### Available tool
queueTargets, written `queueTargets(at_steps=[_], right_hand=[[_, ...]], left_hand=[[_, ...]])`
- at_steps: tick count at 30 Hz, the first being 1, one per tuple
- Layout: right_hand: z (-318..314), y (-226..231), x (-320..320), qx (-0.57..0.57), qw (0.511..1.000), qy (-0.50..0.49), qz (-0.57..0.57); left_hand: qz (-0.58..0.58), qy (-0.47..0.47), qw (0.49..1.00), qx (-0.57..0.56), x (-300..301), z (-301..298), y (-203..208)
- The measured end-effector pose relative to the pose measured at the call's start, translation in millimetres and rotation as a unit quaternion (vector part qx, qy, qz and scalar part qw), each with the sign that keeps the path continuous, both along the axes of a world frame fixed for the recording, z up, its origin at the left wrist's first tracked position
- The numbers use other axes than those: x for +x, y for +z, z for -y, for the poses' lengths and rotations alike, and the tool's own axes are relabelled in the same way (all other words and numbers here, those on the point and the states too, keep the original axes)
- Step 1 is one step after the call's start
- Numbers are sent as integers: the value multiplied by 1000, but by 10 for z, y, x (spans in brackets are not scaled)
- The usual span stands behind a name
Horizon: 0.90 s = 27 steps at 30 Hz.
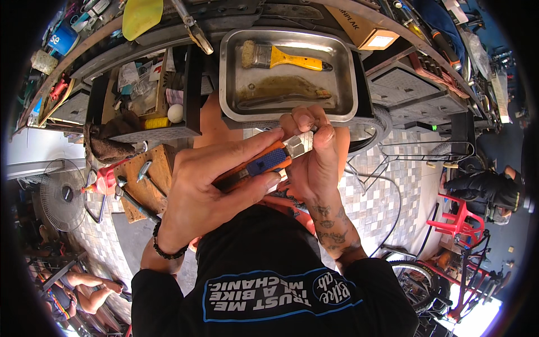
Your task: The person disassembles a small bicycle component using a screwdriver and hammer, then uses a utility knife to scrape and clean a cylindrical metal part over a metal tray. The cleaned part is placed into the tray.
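A utility knife (267, 162) with an orange body, a blue textured grip and a metal front end lies in my left hand (203, 178). The left fingers run along its upper side and the thumb presses from below. My right hand (319, 163) closes its fingertips around the knife's metal tip. What may sit between those fingertips is hidden. Just beyond the hands, a metal tray (225, 73) holds a paintbrush (295, 58) with a yellow handle, above a shallow pool of brownish liquid.
Left of the tray, an open drawer (163, 132) holds packets, a yellow roll and a white ball. A wooden block (147, 171) with hammers stands below it, near a fan (63, 194). Pliers (193, 31) overhang the bench. At right are a red chair (457, 219), bicycle parts and another person (494, 188).
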State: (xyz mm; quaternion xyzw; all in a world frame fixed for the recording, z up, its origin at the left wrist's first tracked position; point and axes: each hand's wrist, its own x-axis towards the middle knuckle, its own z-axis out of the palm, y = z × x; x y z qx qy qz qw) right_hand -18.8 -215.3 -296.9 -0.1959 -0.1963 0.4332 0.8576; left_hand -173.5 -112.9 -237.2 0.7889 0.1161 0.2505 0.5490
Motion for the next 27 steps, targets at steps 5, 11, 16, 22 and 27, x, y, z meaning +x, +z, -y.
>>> queueTargets(at_steps=[5,11,16,22,27], right_hand=[[75,57,-82,-39,999,-10,-8],[96,1,-67,-44,999,13,-29],[137,-12,-30,-47,996,56,-48],[168,-8,-65,-72,997,18,-35],[191,-59,40,-36,999,23,14]], left_hand=[[-10,17,999,42,-15,26,5],[-14,29,997,65,-23,22,5],[-15,14,997,71,-34,-47,25],[-29,18,998,62,-59,-37,53],[-30,2,999,23,-74,-40,69]])
